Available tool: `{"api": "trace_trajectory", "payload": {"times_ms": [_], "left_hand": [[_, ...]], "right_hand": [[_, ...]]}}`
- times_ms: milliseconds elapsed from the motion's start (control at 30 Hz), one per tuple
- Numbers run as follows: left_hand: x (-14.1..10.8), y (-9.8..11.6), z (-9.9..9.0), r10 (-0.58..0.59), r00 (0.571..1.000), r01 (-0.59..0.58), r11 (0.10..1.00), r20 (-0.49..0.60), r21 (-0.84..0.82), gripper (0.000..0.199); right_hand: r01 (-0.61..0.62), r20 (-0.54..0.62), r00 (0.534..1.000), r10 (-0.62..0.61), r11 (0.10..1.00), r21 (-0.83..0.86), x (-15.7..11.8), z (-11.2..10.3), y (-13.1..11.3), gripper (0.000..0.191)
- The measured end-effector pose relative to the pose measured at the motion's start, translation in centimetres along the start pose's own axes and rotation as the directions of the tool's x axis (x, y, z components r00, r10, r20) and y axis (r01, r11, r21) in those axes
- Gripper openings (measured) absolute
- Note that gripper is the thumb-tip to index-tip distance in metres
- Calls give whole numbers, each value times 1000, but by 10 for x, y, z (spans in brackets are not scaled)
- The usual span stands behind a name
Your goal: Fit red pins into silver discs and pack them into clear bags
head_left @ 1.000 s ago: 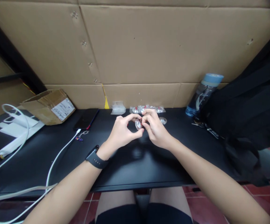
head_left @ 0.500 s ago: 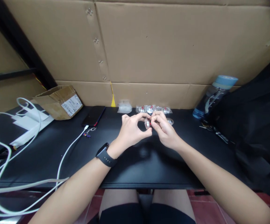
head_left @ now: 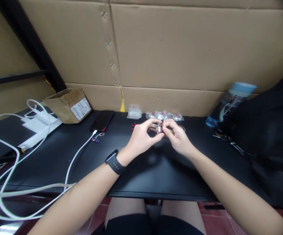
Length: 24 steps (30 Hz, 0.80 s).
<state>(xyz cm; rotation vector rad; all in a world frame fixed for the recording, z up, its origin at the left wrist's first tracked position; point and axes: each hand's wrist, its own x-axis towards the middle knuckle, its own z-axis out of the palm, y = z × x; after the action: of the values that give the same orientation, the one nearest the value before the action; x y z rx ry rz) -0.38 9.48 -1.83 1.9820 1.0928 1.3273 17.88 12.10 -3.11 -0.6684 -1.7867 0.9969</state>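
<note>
A clear round suction cup (head_left: 158, 128) with a small red part is held up over the black table. My left hand (head_left: 143, 133) is closed around its rim between thumb and fingers. From the other side, my right hand (head_left: 178, 136) pinches at the red part, which its fingertips mostly hide. Just behind my hands lie several similar clear cups with red parts in plastic wrapping (head_left: 162, 115). Small red pieces (head_left: 134, 126) rest beside my left hand's knuckles. Another clear round piece (head_left: 182, 128) shows partly behind my right hand.
A stack of clear plastic pieces (head_left: 134, 112) sits against the cardboard wall. Leftward are a phone (head_left: 102, 120), an open cardboard box (head_left: 69, 106) and looping white cables (head_left: 75, 156). A water bottle (head_left: 227, 104) and a black bag (head_left: 266, 130) stand at the right.
The whole view has shifted slightly. Small red pieces now show beside my left hand. Both hands keep hold of the suction cup, and my right fingers have moved a little at its red part.
</note>
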Motion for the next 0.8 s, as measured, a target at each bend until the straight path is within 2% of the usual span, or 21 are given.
{"api": "trace_trajectory", "payload": {"times_ms": [100,167,300,400,533,700,800], "left_hand": [[2,-4,0,-53,998,60,952,31,-299,32],[3,-7,1,-49,997,65,924,52,-378,32],[3,-11,6,-5,1000,5,954,3,-300,32],[2,-13,10,-28,998,9,943,-54,-332,27],[2,-14,11,-51,992,8,935,-112,-355,36],[3,-14,9,-64,992,22,936,-107,-352,38],[2,-12,8,-70,992,29,937,-106,-348,38]], "right_hand": [[-3,-38,999,4,1000,21,1,0,1,27],[-10,-58,998,12,999,39,0,1,2,27],[1,-78,997,2,999,42,-1,4,4,27],[2,-87,996,4,998,70,-2,7,3,26],[-7,-119,993,24,990,141,-2,9,0,24],[13,-188,982,18,987,161,-3,3,-2,16],[23,-185,983,4,990,142,-2,-2,-1,13]]}}
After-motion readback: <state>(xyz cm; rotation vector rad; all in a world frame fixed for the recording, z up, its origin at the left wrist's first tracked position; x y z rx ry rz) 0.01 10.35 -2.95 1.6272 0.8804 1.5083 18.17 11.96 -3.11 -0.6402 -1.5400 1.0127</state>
